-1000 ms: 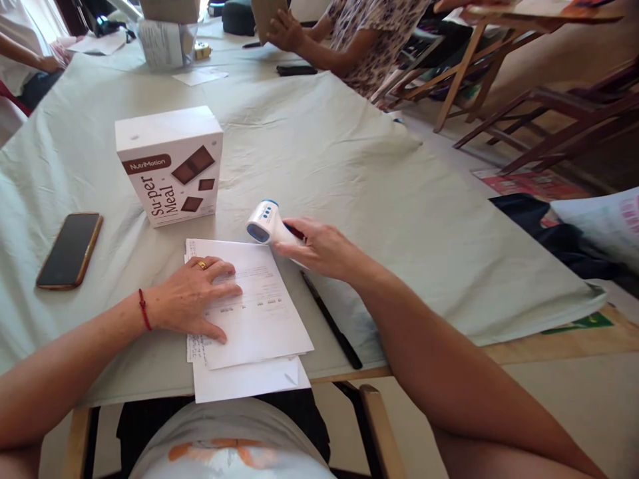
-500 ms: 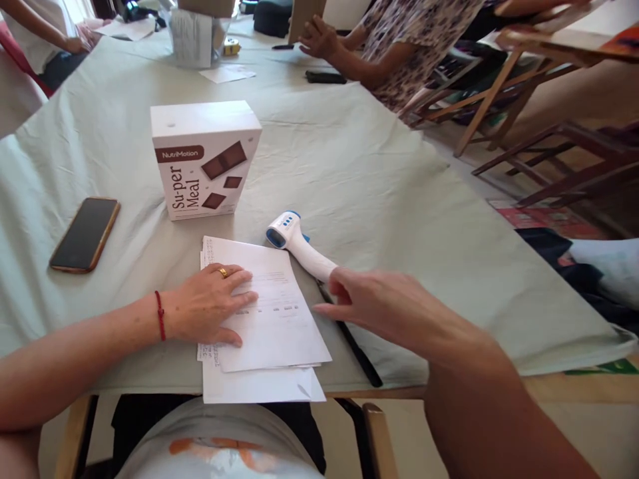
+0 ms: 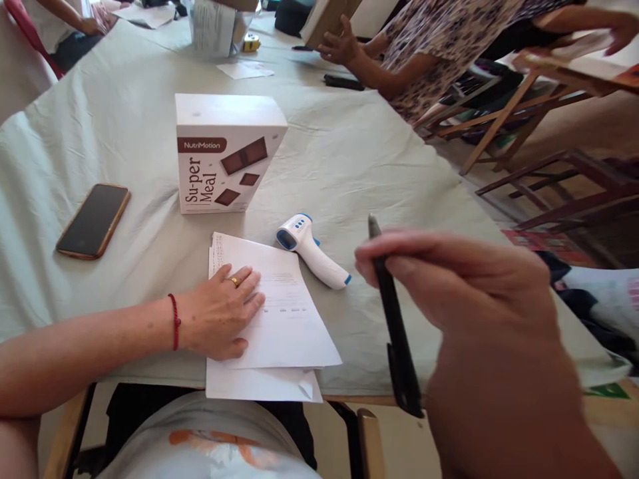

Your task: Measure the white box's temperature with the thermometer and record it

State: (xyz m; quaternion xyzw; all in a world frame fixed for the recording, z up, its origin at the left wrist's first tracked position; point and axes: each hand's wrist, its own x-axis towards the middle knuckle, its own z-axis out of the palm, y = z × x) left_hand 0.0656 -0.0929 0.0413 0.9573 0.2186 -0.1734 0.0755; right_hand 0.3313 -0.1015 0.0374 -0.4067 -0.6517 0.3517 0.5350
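My left hand [image 3: 222,313] lies flat, fingers spread, on a small stack of printed papers [image 3: 294,336] at the table's near edge. Pinched between thumb and fingers of my right hand [image 3: 464,293] is a black pen [image 3: 397,326], held up over the table with its tip pointing away from me. Between the papers and that hand rests a white and blue infrared thermometer [image 3: 319,256]. Behind the papers stands a white box marked NutriMotion Su-per Meal [image 3: 227,166]. A smartphone [image 3: 94,221] with a dark screen is to the left.
A pale green cloth covers the table [image 3: 349,153]. Toward the back are a clear container [image 3: 214,30], a yellow tape measure [image 3: 251,43], a loose paper [image 3: 244,70] and a black case [image 3: 343,82]. Across the table, a person's hand [image 3: 342,46] is at a cardboard piece [image 3: 332,20]. Wooden chairs [image 3: 559,179] stand right.
My right hand has picked the pen up from beside the papers and lifted it to the right. My left hand stays on the papers. The view has shifted slightly. The other person's hands have parted.
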